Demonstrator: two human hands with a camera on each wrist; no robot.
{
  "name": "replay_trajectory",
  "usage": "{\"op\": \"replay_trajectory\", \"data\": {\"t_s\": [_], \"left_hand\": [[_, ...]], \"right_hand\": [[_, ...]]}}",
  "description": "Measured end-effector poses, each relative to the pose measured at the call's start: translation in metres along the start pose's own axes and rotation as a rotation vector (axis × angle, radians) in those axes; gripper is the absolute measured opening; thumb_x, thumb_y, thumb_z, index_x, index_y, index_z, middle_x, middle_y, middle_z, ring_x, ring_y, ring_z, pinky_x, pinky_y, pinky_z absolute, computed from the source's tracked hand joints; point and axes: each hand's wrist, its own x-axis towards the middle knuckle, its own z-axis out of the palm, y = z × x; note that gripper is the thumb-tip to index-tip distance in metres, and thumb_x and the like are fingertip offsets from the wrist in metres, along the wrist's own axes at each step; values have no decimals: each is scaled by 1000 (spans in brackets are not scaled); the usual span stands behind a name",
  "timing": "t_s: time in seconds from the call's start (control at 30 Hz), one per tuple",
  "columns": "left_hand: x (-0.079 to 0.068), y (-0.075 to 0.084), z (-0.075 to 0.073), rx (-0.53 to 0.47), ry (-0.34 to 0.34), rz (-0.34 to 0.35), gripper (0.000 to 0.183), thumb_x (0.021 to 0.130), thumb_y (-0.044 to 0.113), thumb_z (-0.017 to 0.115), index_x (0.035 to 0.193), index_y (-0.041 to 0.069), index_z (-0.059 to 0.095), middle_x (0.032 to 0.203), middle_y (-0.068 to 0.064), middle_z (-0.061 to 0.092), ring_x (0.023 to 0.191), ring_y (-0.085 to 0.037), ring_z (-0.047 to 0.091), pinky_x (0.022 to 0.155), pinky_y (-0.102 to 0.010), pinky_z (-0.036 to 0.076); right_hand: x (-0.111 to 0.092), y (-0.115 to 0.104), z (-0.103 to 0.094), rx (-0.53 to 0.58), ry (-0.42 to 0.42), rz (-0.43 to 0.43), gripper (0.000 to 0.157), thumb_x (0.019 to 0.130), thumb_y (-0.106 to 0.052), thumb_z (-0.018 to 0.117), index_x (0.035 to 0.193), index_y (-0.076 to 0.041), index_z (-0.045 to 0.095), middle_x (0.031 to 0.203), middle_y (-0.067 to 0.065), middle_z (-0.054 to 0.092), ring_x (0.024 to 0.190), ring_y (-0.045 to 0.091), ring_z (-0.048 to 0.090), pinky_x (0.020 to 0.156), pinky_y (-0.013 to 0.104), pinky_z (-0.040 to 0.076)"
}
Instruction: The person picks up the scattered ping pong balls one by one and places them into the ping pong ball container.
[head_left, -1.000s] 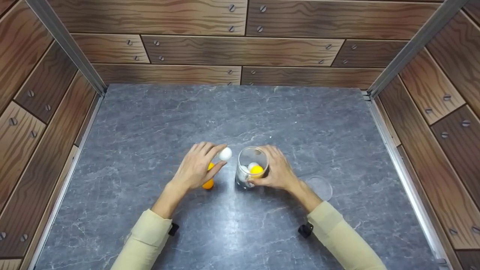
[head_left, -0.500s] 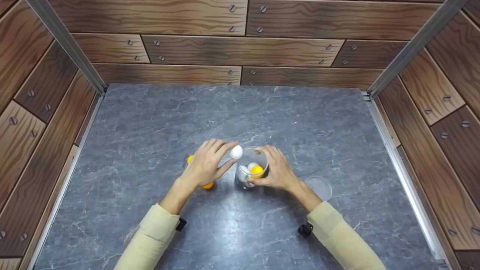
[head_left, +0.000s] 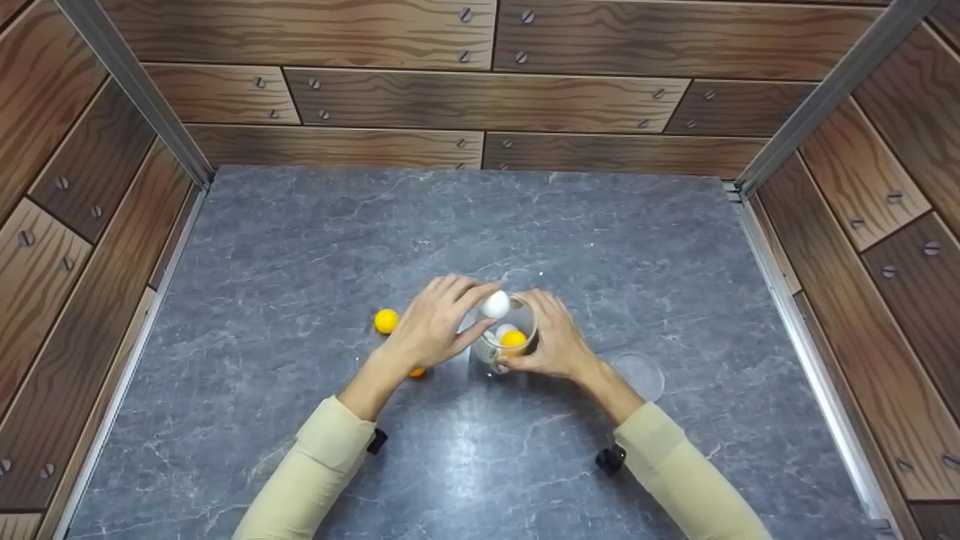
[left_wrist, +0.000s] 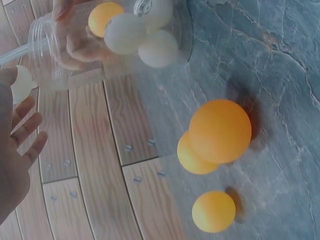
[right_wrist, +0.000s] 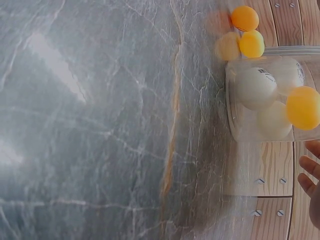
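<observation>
In the head view my left hand pinches a white ping-pong ball between thumb and fingertips, right over the mouth of a clear jar. The right hand grips the jar's right side, and the jar stands upright on the table. Inside it lie a yellow ping-pong ball and three white ones, one of them a white ball with a dark print. Outside the jar, the left wrist view shows an orange ball, a yellow ball partly behind it, and another yellow ball.
A clear round lid lies on the grey marbled table, beside the right forearm. Wood-patterned walls with metal corner posts enclose the table at the back and both sides.
My left hand has carried the white ball rightward from beside the jar to over its mouth, uncovering a yellow ball on the left. The right hand and the jar have stayed put.
</observation>
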Motion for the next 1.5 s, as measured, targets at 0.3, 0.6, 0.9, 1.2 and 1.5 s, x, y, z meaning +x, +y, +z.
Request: {"op": "replay_trajectory", "data": {"t_s": [0.3,0.6,0.9,1.2,1.5], "left_hand": [[3,1,9,-19,-13,10,42,104,35,67,139,11,65,119,-5,71,106,-22,67,100,-40,57],[5,1,15,-32,-33,-1,43,104,35,67,140,12,63,120,-5,70,108,-22,66,100,-38,56],[3,-1,18,-47,-62,-21,44,104,36,65,141,11,63,124,-5,70,112,-22,66,102,-38,55],[2,0,19,-49,-69,-30,44,104,36,66,140,12,64,122,-3,70,107,-21,65,98,-37,55],[2,-2,18,-53,-80,-40,45,104,38,65,142,13,63,126,-4,69,113,-22,65,103,-38,54]], "right_hand": [[0,1,0,8,17,-18,95,69,-62,84,137,-1,59,126,14,69,115,32,63,107,57,51],[0,3,2,2,19,-22,94,71,-65,81,137,0,59,126,15,69,115,33,63,106,58,51],[0,2,3,-2,23,-22,96,70,-67,80,137,-1,59,125,14,69,113,33,63,103,57,52],[-1,2,2,1,31,-29,96,68,-65,82,137,-3,59,125,13,69,113,31,63,97,53,54],[-1,3,3,-9,36,-49,94,69,-65,82,136,-2,60,122,14,69,110,31,64,98,53,55]]}}
